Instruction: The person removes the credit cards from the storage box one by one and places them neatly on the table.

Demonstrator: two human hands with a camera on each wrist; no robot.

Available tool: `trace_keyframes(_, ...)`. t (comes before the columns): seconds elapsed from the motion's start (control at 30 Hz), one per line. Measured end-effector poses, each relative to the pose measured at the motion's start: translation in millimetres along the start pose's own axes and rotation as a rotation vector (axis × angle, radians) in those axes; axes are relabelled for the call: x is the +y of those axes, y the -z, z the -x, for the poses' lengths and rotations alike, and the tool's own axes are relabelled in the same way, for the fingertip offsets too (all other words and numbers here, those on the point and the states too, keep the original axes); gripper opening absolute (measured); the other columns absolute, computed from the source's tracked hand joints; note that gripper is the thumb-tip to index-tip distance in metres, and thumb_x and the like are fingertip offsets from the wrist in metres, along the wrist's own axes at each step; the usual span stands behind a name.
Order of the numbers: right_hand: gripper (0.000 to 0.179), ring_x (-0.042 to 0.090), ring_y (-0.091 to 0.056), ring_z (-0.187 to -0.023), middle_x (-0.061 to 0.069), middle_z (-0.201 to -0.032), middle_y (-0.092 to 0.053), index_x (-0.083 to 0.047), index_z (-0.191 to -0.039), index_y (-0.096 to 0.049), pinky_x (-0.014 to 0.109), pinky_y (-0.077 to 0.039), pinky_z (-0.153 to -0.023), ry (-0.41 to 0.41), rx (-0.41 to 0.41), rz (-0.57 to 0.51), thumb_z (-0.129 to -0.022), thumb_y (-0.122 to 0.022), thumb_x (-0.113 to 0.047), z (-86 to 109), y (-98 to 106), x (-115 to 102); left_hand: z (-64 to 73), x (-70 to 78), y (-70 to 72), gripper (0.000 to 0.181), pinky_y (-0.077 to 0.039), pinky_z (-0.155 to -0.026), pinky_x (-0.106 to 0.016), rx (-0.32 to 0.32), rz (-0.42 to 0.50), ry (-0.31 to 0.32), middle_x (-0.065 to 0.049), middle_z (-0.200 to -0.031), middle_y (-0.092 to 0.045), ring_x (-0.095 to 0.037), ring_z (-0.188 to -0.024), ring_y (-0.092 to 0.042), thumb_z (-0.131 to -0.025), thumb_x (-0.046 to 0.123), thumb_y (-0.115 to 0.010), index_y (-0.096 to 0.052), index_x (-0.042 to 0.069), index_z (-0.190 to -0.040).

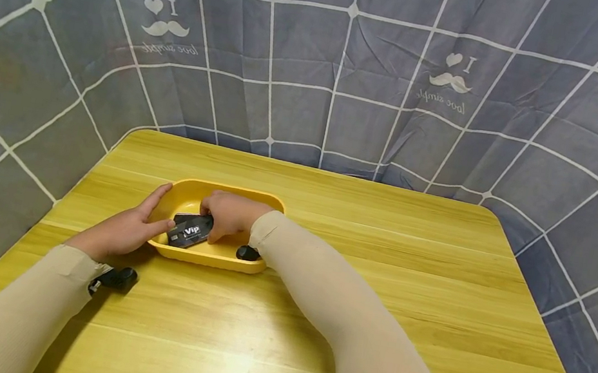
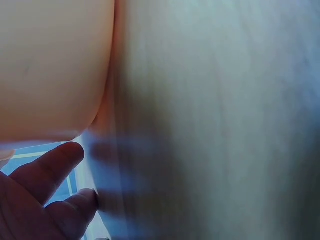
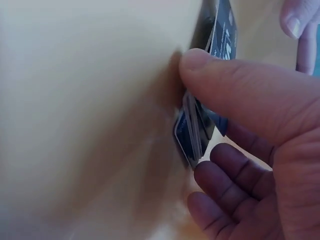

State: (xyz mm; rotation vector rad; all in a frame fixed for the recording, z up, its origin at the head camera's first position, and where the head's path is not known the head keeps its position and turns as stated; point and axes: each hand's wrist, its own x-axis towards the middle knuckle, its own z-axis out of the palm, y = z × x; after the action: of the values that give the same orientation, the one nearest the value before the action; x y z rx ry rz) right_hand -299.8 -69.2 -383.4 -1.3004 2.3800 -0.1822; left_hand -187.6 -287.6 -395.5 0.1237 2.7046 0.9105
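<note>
A stack of dark cards (image 1: 189, 230), the top one printed "Vip", leans inside a yellow plastic tub (image 1: 217, 261). My right hand (image 1: 230, 213) reaches into the tub and pinches the stack at its right end. In the right wrist view the thumb (image 3: 220, 80) lies across the cards (image 3: 192, 127), whose edges fan slightly, with the fingers curled on the other side. At the tub's left end my left hand (image 1: 127, 230) holds the wall, thumb over the rim beside the cards. Its fingers (image 2: 55, 170) show along the tub's outer side (image 2: 50, 70) in the left wrist view.
The tub stands on the left part of a yellow wood-grain table (image 1: 378, 277). A grey checked curtain (image 1: 308, 51) hangs behind and around the table. Black wrist cameras sit at the left wrist (image 1: 120, 279) and the right wrist (image 1: 247, 253), the latter inside the tub.
</note>
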Motion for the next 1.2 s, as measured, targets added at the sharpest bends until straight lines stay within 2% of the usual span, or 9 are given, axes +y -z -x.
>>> trace_keyframes(0.23, 0.047, 0.012, -0.059, -0.094, -0.002, -0.109, -0.066, -0.010, -0.127, -0.063, 0.019, -0.049, -0.085, -0.015, 0.015, -0.087, -0.089, -0.085, -0.026, 7.9, 2.6, 2.0, 3.8, 4.0, -5.5, 0.096, -0.030, -0.116, -0.077, -0.008, 0.023, 0.024, -0.042, -0.166, -0.017, -0.066, -0.145, -0.034, -0.107, 0.057, -0.050, 0.016, 0.024, -0.169)
trace_keyframes(0.47, 0.050, 0.012, -0.058, -0.087, -0.001, -0.100, -0.065, -0.011, -0.133, -0.061, 0.020, -0.047, -0.079, -0.022, 0.039, -0.092, -0.091, -0.084, -0.024, 18.9, 7.0, 1.4, 8.0, 7.8, -9.0, 0.097, -0.032, -0.115, -0.077, -0.006, 0.012, 0.028, -0.042, -0.166, -0.019, -0.066, -0.143, -0.037, -0.107, 0.059, -0.050, 0.014, 0.023, -0.169)
trace_keyframes(0.67, 0.051, 0.011, -0.055, -0.080, -0.002, -0.090, -0.062, -0.009, -0.130, -0.061, 0.019, -0.044, -0.074, -0.014, 0.078, -0.126, -0.088, -0.086, -0.024, 31.1, 11.9, 4.2, 11.6, 10.0, -9.6, 0.094, -0.035, -0.112, -0.077, 0.009, 0.001, 0.021, -0.043, -0.164, -0.023, -0.067, -0.140, -0.040, -0.108, 0.057, -0.049, 0.011, 0.021, -0.170)
trace_keyframes(0.97, 0.052, 0.012, -0.054, -0.078, -0.001, -0.086, -0.060, -0.007, -0.130, -0.061, 0.020, -0.042, -0.073, -0.013, 0.153, -0.221, -0.086, -0.087, -0.020, 64.5, 28.8, 18.2, 20.7, 12.8, -12.8, 0.092, -0.032, -0.111, -0.080, 0.009, 0.008, 0.010, -0.041, -0.167, -0.015, -0.069, -0.143, -0.033, -0.109, 0.054, -0.048, 0.013, 0.021, -0.170)
trace_keyframes(1.2, 0.052, 0.015, -0.053, -0.080, 0.002, -0.091, -0.059, -0.006, -0.132, -0.058, 0.024, -0.043, -0.075, -0.029, 0.199, -0.294, -0.089, -0.084, -0.020, 102.7, 43.1, 41.9, 26.4, 12.2, -12.4, 0.092, -0.034, -0.109, -0.080, 0.012, -0.012, 0.008, -0.042, -0.167, -0.015, -0.070, -0.141, -0.034, -0.109, 0.054, -0.048, 0.015, 0.024, -0.169)
